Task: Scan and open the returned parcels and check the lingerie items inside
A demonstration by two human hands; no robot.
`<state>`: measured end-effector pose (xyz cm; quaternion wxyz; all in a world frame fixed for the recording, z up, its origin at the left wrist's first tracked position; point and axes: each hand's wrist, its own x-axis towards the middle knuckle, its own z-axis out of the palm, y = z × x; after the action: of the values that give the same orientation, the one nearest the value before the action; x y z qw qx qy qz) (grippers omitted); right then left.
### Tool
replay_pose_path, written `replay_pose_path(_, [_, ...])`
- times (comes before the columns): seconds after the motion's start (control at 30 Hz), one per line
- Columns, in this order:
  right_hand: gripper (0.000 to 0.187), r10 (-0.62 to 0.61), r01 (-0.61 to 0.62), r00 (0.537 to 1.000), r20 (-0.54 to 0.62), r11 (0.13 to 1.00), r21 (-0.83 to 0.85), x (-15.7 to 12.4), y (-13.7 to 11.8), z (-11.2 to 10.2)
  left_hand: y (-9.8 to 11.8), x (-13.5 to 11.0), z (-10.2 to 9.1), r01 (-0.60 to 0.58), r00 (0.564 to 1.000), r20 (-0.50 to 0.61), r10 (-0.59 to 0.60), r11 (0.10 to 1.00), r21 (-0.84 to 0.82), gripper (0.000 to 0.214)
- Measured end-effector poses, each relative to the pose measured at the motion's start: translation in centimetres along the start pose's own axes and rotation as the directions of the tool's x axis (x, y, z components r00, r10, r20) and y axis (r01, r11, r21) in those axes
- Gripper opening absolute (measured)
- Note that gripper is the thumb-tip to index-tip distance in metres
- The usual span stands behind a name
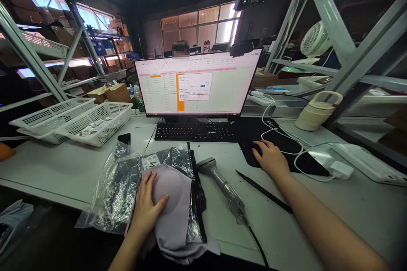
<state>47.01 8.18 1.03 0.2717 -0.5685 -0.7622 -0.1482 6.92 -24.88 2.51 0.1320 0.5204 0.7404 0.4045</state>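
Note:
A lavender moulded-cup bra (173, 190) lies at the table's front edge, on top of clear plastic packaging (116, 188) and a dark bag. My left hand (148, 199) rests on its left cup side, fingers spread flat. On the black mouse pad (305, 165), my right hand (271, 159) is curved over what seems to be a computer mouse, almost wholly hidden under the palm. Between my hands lies a handheld barcode scanner (222, 184) wrapped in plastic, its cable running off the front edge. A slim black pen-like tool (262, 190) is beside it.
A monitor (219, 89) showing a spreadsheet stands behind a black keyboard (193, 131). White perforated baskets (101, 135) are at the left, near a phone (124, 139). At the right are a cream lidded cup (313, 114), a white charger (341, 170) with loose cables, and metal rack posts.

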Motion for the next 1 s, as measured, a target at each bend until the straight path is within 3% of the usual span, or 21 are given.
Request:
replay_pose_path(0.23, [0.039, 0.012, -0.012, 1.000, 0.011, 1.000, -0.007, 0.1, -0.1, -0.1, -0.4, 1.1, -1.1, -0.024, 0.991, 0.135, 0.011, 0.995, 0.093, 0.066])
replay_pose_path(1.0, [0.040, 0.010, -0.010, 1.000, 0.007, 1.000, 0.012, 0.0, -0.1, 0.0, -1.3, 0.6, -0.9, -0.082, 0.995, 0.069, 0.077, 0.994, 0.078, 0.067])
